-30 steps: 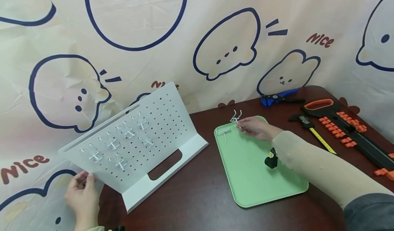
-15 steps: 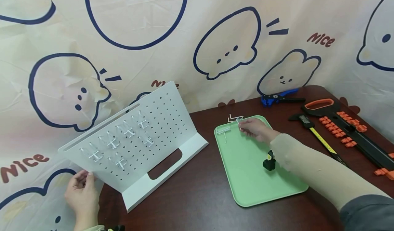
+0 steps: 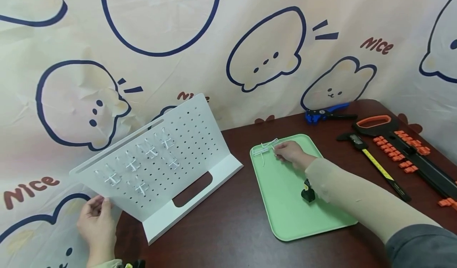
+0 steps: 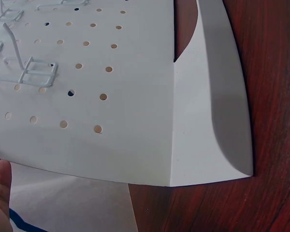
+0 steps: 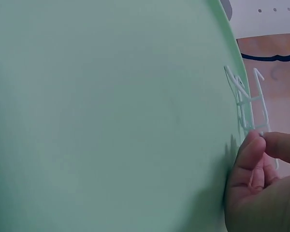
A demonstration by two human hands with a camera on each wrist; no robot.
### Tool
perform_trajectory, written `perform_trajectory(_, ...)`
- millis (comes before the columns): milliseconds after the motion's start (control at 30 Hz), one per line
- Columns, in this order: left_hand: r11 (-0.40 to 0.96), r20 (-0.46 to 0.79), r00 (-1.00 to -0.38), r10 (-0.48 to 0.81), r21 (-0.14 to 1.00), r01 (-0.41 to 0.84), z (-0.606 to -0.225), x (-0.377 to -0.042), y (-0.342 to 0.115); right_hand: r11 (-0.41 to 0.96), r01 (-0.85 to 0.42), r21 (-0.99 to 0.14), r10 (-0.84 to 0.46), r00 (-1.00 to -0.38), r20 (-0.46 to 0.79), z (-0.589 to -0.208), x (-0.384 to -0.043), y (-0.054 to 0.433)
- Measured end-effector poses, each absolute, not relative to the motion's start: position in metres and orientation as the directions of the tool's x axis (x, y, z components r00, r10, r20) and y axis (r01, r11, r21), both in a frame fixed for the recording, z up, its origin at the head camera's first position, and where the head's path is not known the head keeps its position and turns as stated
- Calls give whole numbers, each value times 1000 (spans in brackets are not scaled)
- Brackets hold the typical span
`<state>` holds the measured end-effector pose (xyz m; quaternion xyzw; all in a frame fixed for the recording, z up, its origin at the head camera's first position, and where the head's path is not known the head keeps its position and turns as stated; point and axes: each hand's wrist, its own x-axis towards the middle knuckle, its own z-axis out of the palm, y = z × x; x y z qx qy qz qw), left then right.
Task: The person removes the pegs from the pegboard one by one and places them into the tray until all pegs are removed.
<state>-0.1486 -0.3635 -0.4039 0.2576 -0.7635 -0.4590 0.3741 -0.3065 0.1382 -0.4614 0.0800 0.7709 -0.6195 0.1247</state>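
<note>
A white pegboard (image 3: 185, 133) stands tilted at the left, bearing several white wire hooks (image 3: 133, 163) in its holes. My left hand (image 3: 97, 224) holds its lower left edge between thumb and fingers; only fingertips (image 4: 2, 181) show in the left wrist view. Over the far left corner of a green tray (image 3: 303, 216), my right hand (image 3: 290, 153) pinches a white wire hook (image 5: 266, 108) between thumb and index finger. Another white hook (image 3: 260, 152) lies in that corner, and the pinched one overlaps it in the head view.
A small black object (image 3: 308, 192) sits on the tray beside my right sleeve. Blue wire strippers (image 3: 317, 115), a digital caliper (image 3: 357, 141) with a yellow strip by it, and a black tool rack with orange clips (image 3: 410, 149) lie at the right. A patterned cloth (image 3: 264, 30) hangs behind.
My right hand has turned the wire hook, so its prongs went from pointing up to leaning left, and moved it toward the hook on the tray. My left hand keeps its hold.
</note>
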Motion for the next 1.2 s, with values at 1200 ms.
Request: perform_trajectory(1200, 475, 367, -573, -733, 879, -44, -406, -152, -365, 290, 209, -934, -229, -932, -280, -409, -316, 123)
